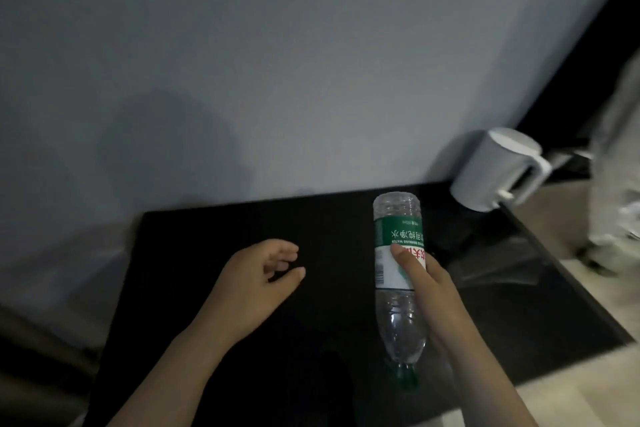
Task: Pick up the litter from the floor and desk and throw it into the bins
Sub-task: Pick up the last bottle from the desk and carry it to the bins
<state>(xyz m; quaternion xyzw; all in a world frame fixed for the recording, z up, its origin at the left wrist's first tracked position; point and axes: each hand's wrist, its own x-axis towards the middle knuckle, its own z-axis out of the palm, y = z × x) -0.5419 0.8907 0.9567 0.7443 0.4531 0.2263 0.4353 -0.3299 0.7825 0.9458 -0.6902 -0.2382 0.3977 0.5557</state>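
Observation:
A clear plastic water bottle [398, 239] with a green and white label and a green cap is held over the black desk [194, 239], its cap end pointing toward me. My right hand [426, 288] grips it round the label, thumb on top. To the left of the bottle, my left hand [256, 281] hovers over the desk with loosely curled fingers and holds nothing.
A white electric kettle [491, 170] stands at the desk's far right corner, close to the bottle's base. A grey wall rises behind the desk. Light floor shows to the right, with a pale fabric object [616, 184] at the right edge.

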